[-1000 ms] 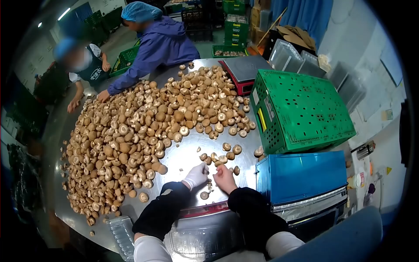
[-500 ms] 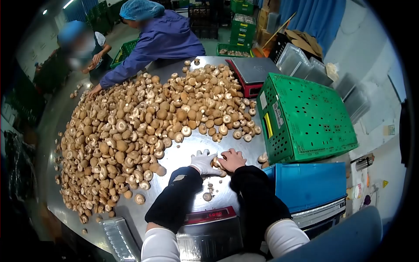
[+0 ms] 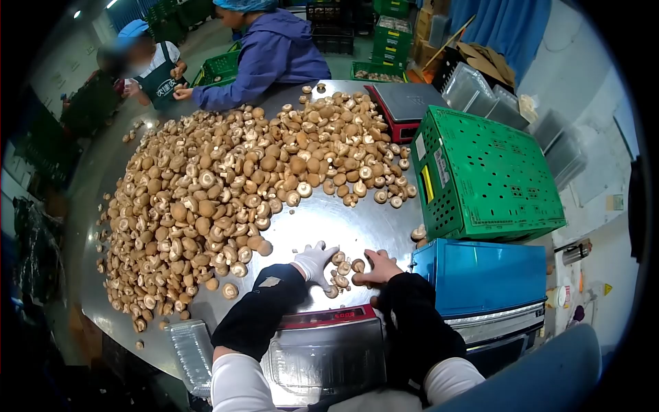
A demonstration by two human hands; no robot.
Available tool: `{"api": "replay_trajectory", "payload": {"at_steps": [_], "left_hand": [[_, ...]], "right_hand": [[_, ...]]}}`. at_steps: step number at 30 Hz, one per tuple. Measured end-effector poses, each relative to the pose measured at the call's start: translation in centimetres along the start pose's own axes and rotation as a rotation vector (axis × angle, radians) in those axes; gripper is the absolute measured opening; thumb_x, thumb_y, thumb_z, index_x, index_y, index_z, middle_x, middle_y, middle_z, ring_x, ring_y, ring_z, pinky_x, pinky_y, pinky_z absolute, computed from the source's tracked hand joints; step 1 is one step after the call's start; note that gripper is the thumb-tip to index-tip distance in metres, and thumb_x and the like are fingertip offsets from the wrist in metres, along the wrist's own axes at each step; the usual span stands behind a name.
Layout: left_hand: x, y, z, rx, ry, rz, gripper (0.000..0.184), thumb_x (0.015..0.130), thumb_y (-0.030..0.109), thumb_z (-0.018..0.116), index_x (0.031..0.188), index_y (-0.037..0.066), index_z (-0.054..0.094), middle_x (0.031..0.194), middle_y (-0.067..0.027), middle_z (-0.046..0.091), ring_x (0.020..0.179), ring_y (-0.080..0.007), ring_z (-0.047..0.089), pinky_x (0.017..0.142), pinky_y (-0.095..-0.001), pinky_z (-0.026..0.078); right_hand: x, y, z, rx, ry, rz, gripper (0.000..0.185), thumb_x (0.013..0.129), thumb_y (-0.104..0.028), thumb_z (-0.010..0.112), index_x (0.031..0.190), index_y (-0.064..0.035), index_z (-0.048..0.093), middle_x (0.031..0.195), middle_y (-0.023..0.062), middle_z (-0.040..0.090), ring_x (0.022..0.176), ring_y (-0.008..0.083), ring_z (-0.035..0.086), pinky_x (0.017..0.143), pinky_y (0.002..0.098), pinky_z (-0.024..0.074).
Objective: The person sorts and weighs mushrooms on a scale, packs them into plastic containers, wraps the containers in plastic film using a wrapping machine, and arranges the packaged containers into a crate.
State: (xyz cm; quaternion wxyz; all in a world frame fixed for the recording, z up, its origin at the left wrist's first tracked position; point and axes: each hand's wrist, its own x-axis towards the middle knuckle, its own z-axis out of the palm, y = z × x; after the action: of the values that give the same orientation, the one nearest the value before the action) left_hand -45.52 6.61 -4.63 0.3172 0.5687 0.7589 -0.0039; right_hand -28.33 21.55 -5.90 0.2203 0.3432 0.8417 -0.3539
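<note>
A small group of shiitake mushrooms lies on the metal table between my two hands. My left hand, in a white glove, rests on the left of the group with its fingers spread and curved around that side. On the other side is my right hand, ungloved, thumb and fingers apart, its fingertips at the nearest mushroom cap. Just below the hands stands a weighing scale with a red display. A clear plastic tray sits on its platform.
A large heap of shiitake covers the table's left and far side. At right stand a green crate, a blue box and a second scale. Clear trays lie front left. Two co-workers, one in a purple jacket, are across the table.
My hands have moved apart and nearer the scale, and several mushrooms now show between them. The purple-sleeved co-worker's hand has drawn back from the heap. The view has shifted slightly.
</note>
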Motion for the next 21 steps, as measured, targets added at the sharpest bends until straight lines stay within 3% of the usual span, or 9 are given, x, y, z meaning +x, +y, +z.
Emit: {"api": "replay_trajectory", "payload": {"at_steps": [3,7,9,12,13,15,17,19,21], "left_hand": [[1.3,-0.9,3.2,-0.106,0.024,0.070,0.124,0.039,0.033,0.087,0.143,0.022,0.020,0.123,-0.0191,0.043,0.105,-0.0420,0.048,0.087,-0.0448,0.044],[0.4,2.6,2.0,-0.043,-0.020,-0.082,0.130,0.040,0.022,0.087,0.145,0.021,0.010,0.127,-0.0156,0.040,0.106,-0.0431,0.048,0.085,-0.0495,0.044],[1.3,2.4,2.1,-0.061,-0.020,-0.068,0.130,0.039,0.022,0.087,0.144,0.018,0.010,0.127,-0.0164,0.039,0.106,-0.0421,0.048,0.087,-0.0479,0.043],[2.3,1.6,2.6,-0.210,-0.049,-0.035,0.125,0.039,0.022,0.087,0.141,0.011,0.015,0.127,-0.0198,0.037,0.111,-0.0394,0.046,0.093,-0.0415,0.040],[2.3,0.8,4.5,-0.535,0.114,0.170,0.119,0.044,0.018,0.085,0.140,0.011,0.016,0.124,-0.0200,0.039,0.115,-0.0375,0.044,0.097,-0.0389,0.039],[2.8,0.1,6.3,-0.619,0.188,0.185,0.111,0.048,0.013,0.083,0.139,0.010,0.019,0.123,-0.0201,0.038,0.118,-0.0356,0.042,0.101,-0.0378,0.036],[2.7,0.0,6.1,-0.641,0.211,0.189,0.101,0.056,0.005,0.076,0.139,0.010,0.020,0.125,-0.0172,0.041,0.116,-0.0308,0.045,0.100,-0.0347,0.038],[2.1,0.2,5.6,-1.305,0.046,0.273,0.094,0.060,-0.003,0.070,0.140,0.011,0.022,0.124,-0.0127,0.045,0.111,-0.0250,0.050,0.096,-0.0314,0.042],[1.2,-0.2,4.7,-1.278,0.047,0.206,0.087,0.063,-0.008,0.064,0.140,0.012,0.026,0.123,-0.0089,0.049,0.108,-0.0205,0.052,0.093,-0.0291,0.045]], "right_hand": [[-0.5,0.2,1.4,-0.191,-0.092,0.057,0.130,0.041,-0.031,0.089,0.144,-0.0171,0.011,0.137,0.0253,0.020,0.113,0.0525,0.035,0.092,0.0529,0.0397],[-1.8,-0.5,4.2,-0.182,0.001,0.039,0.130,0.047,-0.015,0.087,0.144,-0.0137,0.001,0.136,0.0254,0.019,0.109,0.0524,0.038,0.091,0.0527,0.0404],[-0.7,0.2,6.3,-0.030,0.170,-0.097,0.126,0.048,-0.013,0.084,0.144,-0.0137,0.003,0.134,0.0277,0.019,0.108,0.0588,0.037,0.088,0.0541,0.0429],[0.5,-0.7,6.5,0.101,0.315,-0.360,0.106,0.055,-0.009,0.079,0.140,-0.0084,0.016,0.131,0.0253,0.022,0.114,0.0459,0.042,0.093,0.0450,0.0435],[1.0,-1.4,6.4,0.133,0.316,-0.394,0.103,0.056,-0.009,0.079,0.139,-0.0074,0.018,0.131,0.0246,0.022,0.114,0.0437,0.043,0.094,0.0429,0.0432],[1.7,-0.8,6.2,0.220,0.305,-0.426,0.100,0.058,-0.012,0.081,0.138,-0.0066,0.022,0.134,0.0281,0.019,0.119,0.0417,0.038,0.099,0.0392,0.0388],[3.3,1.2,7.7,0.510,0.226,-0.457,0.096,0.059,-0.015,0.081,0.137,-0.0071,0.025,0.128,0.0240,0.025,0.117,0.0369,0.040,0.098,0.0372,0.0400],[2.2,1.0,7.4,0.502,0.269,-0.436,0.088,0.060,-0.012,0.080,0.133,-0.0065,0.032,0.124,0.0176,0.031,0.112,0.0306,0.044,0.097,0.0365,0.0408],[1.8,0.3,7.5,0.535,0.261,-0.418,0.082,0.059,-0.015,0.081,0.129,-0.0076,0.039,0.120,0.0163,0.037,0.112,0.0289,0.045,0.097,0.0354,0.0397]]}}
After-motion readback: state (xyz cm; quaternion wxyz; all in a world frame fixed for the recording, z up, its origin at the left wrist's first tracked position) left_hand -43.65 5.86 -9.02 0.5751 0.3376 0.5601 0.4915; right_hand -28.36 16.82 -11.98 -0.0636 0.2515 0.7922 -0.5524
